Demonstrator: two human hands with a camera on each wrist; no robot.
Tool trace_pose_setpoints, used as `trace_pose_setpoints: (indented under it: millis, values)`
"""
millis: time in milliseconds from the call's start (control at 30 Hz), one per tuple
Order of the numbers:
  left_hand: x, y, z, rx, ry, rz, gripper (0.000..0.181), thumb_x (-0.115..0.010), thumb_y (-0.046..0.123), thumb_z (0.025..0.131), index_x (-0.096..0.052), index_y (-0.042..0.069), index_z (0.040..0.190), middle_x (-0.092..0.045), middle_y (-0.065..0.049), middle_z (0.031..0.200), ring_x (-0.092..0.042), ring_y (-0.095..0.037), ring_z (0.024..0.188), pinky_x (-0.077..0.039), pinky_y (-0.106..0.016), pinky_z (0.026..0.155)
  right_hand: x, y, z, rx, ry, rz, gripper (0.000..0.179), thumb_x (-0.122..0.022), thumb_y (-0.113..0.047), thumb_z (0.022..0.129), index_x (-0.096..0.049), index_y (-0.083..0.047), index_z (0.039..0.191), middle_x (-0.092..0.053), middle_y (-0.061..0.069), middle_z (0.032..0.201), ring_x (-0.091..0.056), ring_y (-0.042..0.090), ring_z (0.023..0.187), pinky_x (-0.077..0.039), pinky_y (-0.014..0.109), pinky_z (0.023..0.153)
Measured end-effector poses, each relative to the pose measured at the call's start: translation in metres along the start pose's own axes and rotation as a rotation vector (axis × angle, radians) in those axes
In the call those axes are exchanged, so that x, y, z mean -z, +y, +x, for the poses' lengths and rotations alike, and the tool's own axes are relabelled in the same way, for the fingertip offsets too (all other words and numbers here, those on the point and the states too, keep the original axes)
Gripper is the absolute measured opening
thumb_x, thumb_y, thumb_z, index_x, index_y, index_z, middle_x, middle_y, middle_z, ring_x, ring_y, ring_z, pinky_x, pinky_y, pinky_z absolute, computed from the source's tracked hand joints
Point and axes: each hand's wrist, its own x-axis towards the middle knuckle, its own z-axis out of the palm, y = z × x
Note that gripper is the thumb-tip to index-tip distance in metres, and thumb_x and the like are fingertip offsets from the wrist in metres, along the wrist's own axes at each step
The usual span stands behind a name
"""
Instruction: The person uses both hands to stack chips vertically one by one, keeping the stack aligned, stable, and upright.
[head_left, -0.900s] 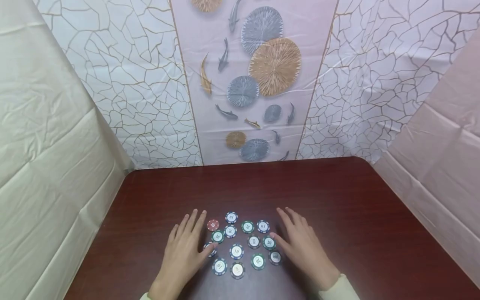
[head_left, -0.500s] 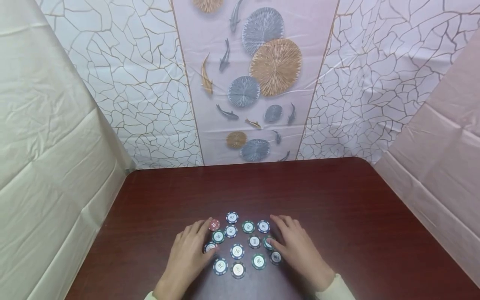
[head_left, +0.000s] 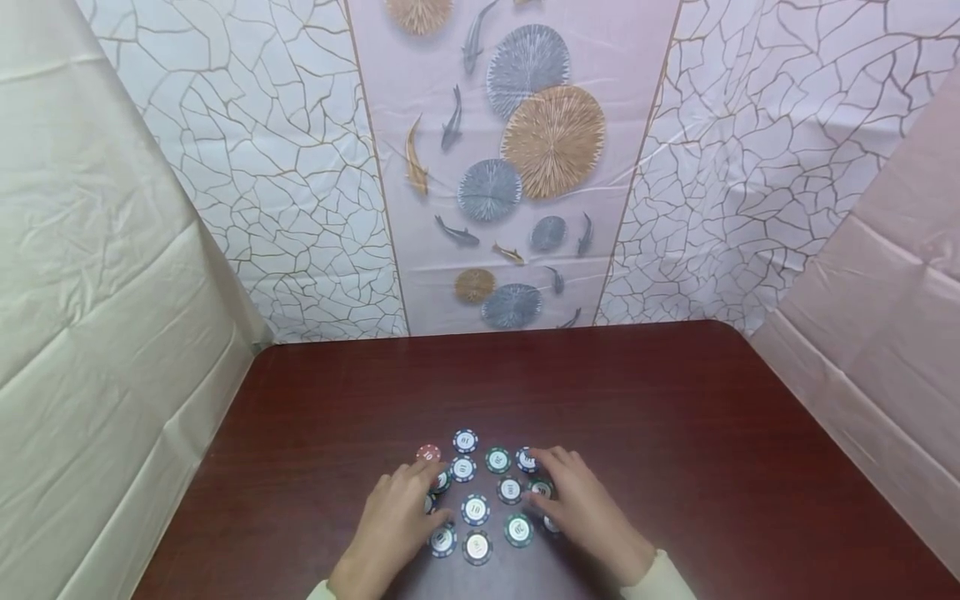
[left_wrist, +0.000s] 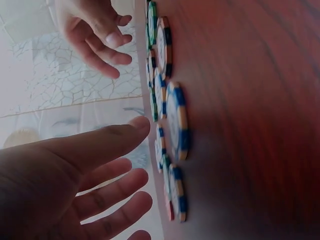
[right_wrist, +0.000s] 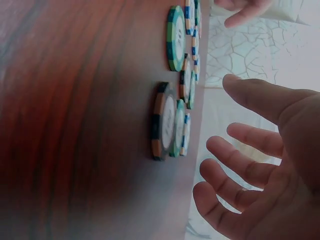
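Observation:
Several poker chips lie flat and spread out on the table, among them a red chip, a blue chip, a green chip and a black chip. My left hand hovers over the left side of the spread, fingers loosely bent and holding nothing. Below its thumb in the left wrist view is a blue-edged chip. Over the right side hovers my right hand, its fingers apart and grasping nothing, near a black-edged chip. Both hands partly cover chips in the head view.
The dark red-brown table extends beyond the chips on every visible side. A patterned cloth hangs behind its back edge. Pale drapes enclose the left and right sides.
Both hands have moved inward over the chips, the left one to the right and the right one to the left. The chips keep their layout. The head view has tilted up slightly.

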Motion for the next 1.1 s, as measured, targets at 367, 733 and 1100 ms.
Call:
trace_pose_setpoints:
  millis: [367, 733, 1100]
  values:
    - [-0.01, 0.001, 0.007, -0.054, -0.062, -0.105, 0.041, -0.096, 0.019, 0.071, -0.08, 0.018, 0.108, -0.071, 0.013, 0.086, -0.066, -0.006, 0.079, -0.054, -0.035, 0.071, -0.009, 0.007, 0.004, 0.084, -0.01, 0.123, 0.04, -0.09, -0.017, 0.078, -0.076, -0.011, 0.116, -0.071, -0.001, 0.104, -0.059, 0.018, 0.097, -0.054, 0.043, 0.089]
    - [-0.02, 0.006, 0.01, -0.062, -0.086, -0.128, 0.037, -0.095, 0.02, 0.071, -0.084, 0.018, 0.106, -0.078, 0.007, 0.097, -0.069, -0.008, 0.085, -0.056, -0.035, 0.074, -0.017, 0.007, 0.008, 0.096, -0.042, 0.083, 0.04, -0.09, -0.011, 0.076, -0.076, -0.007, 0.113, -0.069, 0.001, 0.104, -0.057, 0.018, 0.097, -0.052, 0.038, 0.086]
    - [-0.023, 0.01, 0.008, -0.062, -0.086, -0.104, 0.036, -0.096, 0.024, 0.071, -0.085, 0.022, 0.105, -0.077, 0.004, 0.098, -0.07, -0.014, 0.088, -0.055, -0.039, 0.076, -0.021, 0.01, 0.011, 0.149, -0.084, 0.02, 0.039, -0.091, -0.018, 0.078, -0.079, -0.007, 0.113, -0.064, -0.003, 0.098, -0.053, 0.015, 0.092, -0.049, 0.035, 0.08]
